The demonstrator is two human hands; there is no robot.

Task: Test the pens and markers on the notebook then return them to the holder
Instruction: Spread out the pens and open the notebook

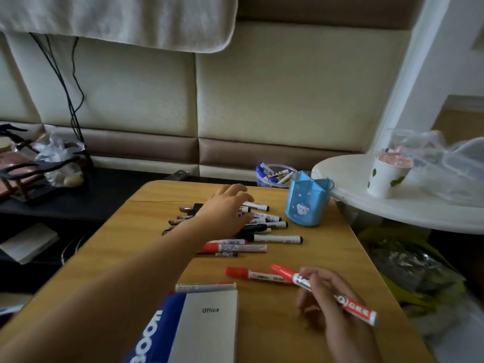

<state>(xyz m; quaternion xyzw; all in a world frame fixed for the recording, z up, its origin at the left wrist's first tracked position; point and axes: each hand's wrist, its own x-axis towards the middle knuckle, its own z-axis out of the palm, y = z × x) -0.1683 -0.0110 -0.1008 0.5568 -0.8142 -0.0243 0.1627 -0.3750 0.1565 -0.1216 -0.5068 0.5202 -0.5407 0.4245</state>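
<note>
Padded cream wall (275,95), wooden table (327,247), perhaps dim

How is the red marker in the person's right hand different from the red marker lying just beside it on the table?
The held red marker is lifted off the table, pinched in the right hand; the lying red marker rests flat on the wooden table, untouched. The held one slants steeply across the view, cap pointing up and left; the lying one sits almost level. Both have a red cap, still on, and a white printed barrel.

Notebook (207,328), grey cover: "Office" printed near its top edge, left of the right hand's fingers (311,276). Large white letters on its blue spine strip, partly cut off, unreadable. Marker labels illegible.
</note>
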